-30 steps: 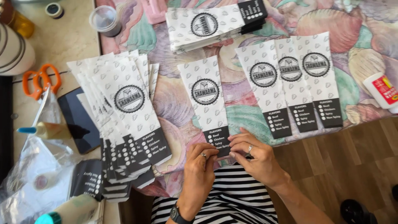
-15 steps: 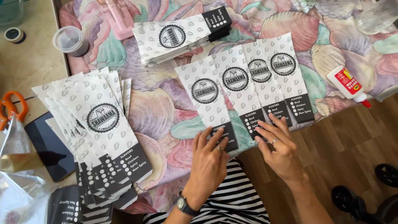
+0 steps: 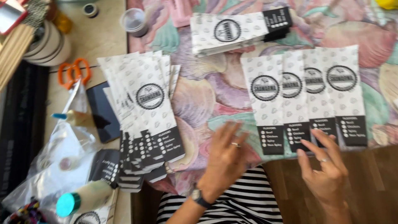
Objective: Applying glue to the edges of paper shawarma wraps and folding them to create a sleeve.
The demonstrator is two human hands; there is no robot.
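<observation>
Both hands' fingers (image 3: pixel 232 135) spread wide, empty, beside 4 flat, dotted paper sleeves (image 3: pixel 265 103).

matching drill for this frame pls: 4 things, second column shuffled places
1. orange scissors
2. row of four paper bags
3. fanned pile of paper bags
4. clear cup

A. overlapping along the near table edge, by the right hand
B. top of view, at the floral cloth's edge
C. spread out beyond the left hand, to its left
D. far left, on the bare beige top

Pairs: 1-D, 2-A, 3-C, 4-B
</observation>
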